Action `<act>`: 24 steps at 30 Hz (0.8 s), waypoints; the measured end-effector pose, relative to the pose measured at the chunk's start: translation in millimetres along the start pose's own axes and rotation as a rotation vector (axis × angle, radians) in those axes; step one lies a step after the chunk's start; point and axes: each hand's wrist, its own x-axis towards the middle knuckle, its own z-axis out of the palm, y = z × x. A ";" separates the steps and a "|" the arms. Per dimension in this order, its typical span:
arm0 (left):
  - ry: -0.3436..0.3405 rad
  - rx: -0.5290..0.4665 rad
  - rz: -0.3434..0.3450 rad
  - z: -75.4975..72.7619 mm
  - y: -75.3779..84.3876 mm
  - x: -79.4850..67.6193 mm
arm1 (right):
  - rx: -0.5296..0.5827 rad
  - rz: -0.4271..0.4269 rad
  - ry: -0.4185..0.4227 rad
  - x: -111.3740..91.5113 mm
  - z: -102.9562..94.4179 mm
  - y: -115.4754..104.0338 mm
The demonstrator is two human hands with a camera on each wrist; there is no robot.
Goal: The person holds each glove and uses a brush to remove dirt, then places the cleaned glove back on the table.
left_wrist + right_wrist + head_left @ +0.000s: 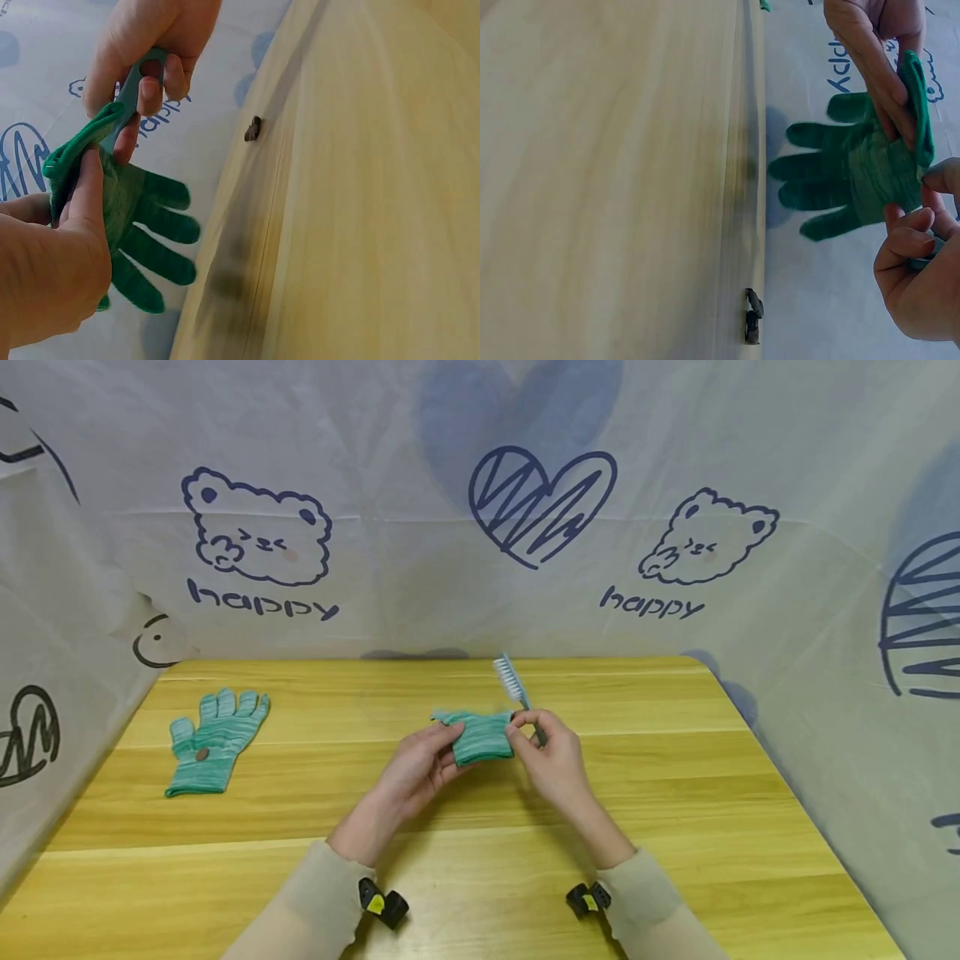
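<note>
A green knitted glove [483, 737] is held up in front of me, its fingers hanging down in the wrist views. My left hand [420, 768] grips it by the cuff, thumb on the near face and fingers behind. My right hand [553, 760] pinches the cuff's right edge between thumb and forefinger. Its other fingers curl round the blue-grey handle [129, 97] of a brush, whose white-bristled head [510, 681] sticks up past the hand. On the left side of the table lies a second green glove [217, 739], spread flat, with a brown spot [202, 753] on it.
The wooden table [652, 827] ends at a pale printed cloth [420, 585] at the back and sides. A small dark object [253, 129] is near the table's edge in both wrist views. Each wrist wears a small black camera [384, 903].
</note>
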 end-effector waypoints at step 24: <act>0.074 0.105 0.195 -11.6 16.2 0.9 | -0.279 -0.592 0.031 -2.4 4.1 -6.2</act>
